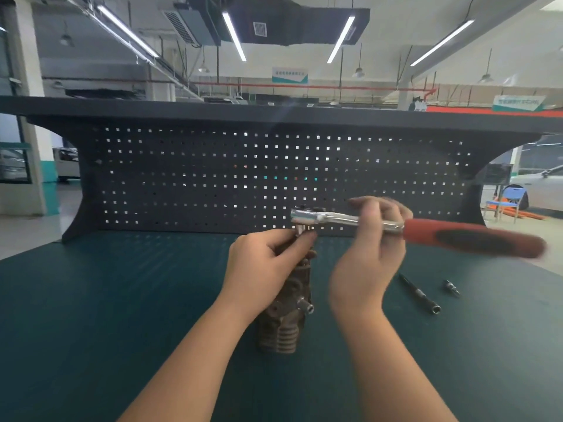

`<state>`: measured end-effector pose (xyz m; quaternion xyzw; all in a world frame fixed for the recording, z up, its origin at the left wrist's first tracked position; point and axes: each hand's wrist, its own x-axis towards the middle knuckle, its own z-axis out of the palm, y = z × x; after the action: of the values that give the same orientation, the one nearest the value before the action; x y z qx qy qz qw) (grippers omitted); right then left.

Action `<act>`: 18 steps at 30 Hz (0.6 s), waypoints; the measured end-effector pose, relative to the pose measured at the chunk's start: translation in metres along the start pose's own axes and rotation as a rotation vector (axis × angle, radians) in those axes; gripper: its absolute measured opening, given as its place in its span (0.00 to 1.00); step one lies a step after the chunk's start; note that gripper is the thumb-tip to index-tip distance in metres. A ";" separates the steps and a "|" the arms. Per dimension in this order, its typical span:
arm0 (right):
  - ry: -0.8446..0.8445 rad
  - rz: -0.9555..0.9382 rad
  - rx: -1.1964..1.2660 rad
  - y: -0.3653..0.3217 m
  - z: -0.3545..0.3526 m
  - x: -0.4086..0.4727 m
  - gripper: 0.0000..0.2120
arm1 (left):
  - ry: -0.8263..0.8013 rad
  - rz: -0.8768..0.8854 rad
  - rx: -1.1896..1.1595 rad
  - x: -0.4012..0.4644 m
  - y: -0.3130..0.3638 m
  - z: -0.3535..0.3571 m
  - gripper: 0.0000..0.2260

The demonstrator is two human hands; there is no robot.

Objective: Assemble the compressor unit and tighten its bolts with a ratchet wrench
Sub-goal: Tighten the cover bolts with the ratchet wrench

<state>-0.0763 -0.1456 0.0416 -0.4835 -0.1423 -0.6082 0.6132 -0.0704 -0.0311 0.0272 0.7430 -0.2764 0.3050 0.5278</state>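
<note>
A dark, rusty compressor unit (286,318) stands upright on the green bench mat (106,315), with a metal fitting sticking out of its side. My left hand (262,269) grips its top and pinches the socket under the ratchet head. The ratchet wrench (332,217) lies level above the unit, its chrome head over the top and its red and black handle pointing right. My right hand (370,257) holds the chrome shaft between fingers and thumb. The bolts on top are hidden by my left hand.
An extension bar (419,293) and a small socket (451,288) lie on the mat to the right of my right hand. A dark pegboard (213,178) walls off the back of the bench. A blue chair (507,201) stands beyond the bench at the right.
</note>
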 end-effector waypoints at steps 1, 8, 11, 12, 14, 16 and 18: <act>0.056 0.245 0.198 0.006 -0.003 0.007 0.12 | 0.014 0.019 0.045 0.001 0.001 0.000 0.11; -0.147 -0.357 -0.215 -0.018 0.013 -0.022 0.14 | 0.074 -0.095 0.116 0.007 -0.004 0.006 0.20; -0.227 -0.512 -0.366 -0.019 0.021 -0.042 0.14 | 0.084 -0.124 0.201 0.011 -0.014 0.005 0.21; -0.182 -0.479 -0.374 -0.017 0.022 -0.041 0.14 | 0.089 -0.102 0.171 0.009 -0.015 0.004 0.19; -0.091 -0.336 -0.321 -0.014 0.016 -0.031 0.12 | 0.065 -0.047 0.094 0.004 -0.008 0.003 0.17; -0.001 -0.012 -0.084 -0.008 0.004 -0.009 0.11 | 0.050 -0.020 0.042 0.003 -0.004 0.004 0.18; 0.057 0.348 0.165 -0.003 -0.001 0.004 0.14 | 0.069 -0.005 0.069 0.001 0.000 0.003 0.20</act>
<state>-0.0783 -0.1482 0.0457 -0.4315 -0.0885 -0.4928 0.7505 -0.0689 -0.0342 0.0271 0.7506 -0.2455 0.3384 0.5117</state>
